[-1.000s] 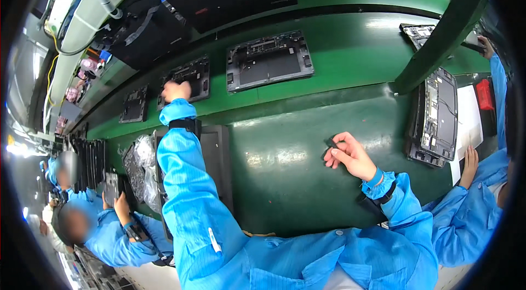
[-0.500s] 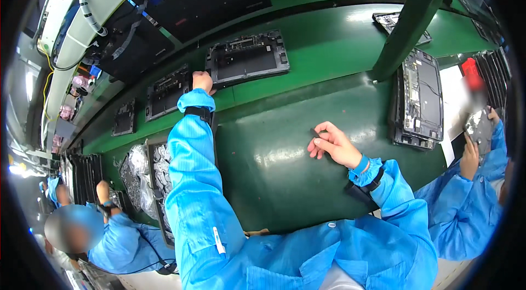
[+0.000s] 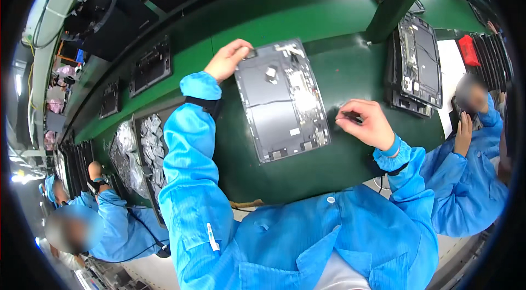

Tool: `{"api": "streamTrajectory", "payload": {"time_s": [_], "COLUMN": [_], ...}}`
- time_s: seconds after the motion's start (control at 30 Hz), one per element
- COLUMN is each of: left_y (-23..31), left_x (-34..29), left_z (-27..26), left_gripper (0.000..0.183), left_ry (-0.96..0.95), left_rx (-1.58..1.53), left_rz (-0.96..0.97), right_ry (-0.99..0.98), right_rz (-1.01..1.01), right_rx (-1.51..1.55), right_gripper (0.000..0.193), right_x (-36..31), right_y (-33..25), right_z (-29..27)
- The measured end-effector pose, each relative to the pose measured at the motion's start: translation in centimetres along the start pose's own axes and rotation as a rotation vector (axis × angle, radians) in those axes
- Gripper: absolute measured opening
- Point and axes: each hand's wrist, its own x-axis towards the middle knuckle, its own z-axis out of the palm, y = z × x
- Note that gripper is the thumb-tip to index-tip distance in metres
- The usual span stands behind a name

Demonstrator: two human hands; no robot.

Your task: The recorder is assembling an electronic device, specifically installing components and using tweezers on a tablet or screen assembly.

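Grey laptop base [image 3: 274,117] over the green tabletop [image 3: 235,166], gripped by one corner.
Left hand [image 3: 227,62] pinches the base's far-left corner, fingers closed on it; that lone grip could let it twist or slip. Right hand [image 3: 368,124], fingertips nearly together on a small dark piece [image 3: 353,117], is just beside the base's right edge; a loose pinch could drop it onto exposed circuitry [image 3: 304,101].

No words or numbers can be read. A small white rectangular label [image 3: 295,131] is borne by the opened laptop base [image 3: 268,120], but any print on it is too small to be made out. On the left blue sleeve [image 3: 189,180], a narrow white strip [image 3: 212,237] is seen, its marks illegible. No writing can be discerned on the white sheet [image 3: 449,62].
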Motion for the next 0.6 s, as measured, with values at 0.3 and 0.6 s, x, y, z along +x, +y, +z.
{"api": "streamTrajectory", "payload": {"time_s": [0.3, 0.6], "left_y": [5.2, 8.8], "left_x": [-5.1, -14.4], "left_z": [8.0, 17.0], "left_gripper": [0.022, 0.015], "left_ry": [0.598, 0.481], "left_rx": [0.135, 0.088], "left_rz": [0.127, 0.041], "right_ry": [-0.337, -0.396], "right_rz": [-0.174, -0.354], "right_rx": [-0.209, -0.449], "right_gripper": [0.014, 0.013], "right_x": [0.4, 0.5], "right_y": [0.9, 0.0], "right_z": [3.2, 4.1]}}
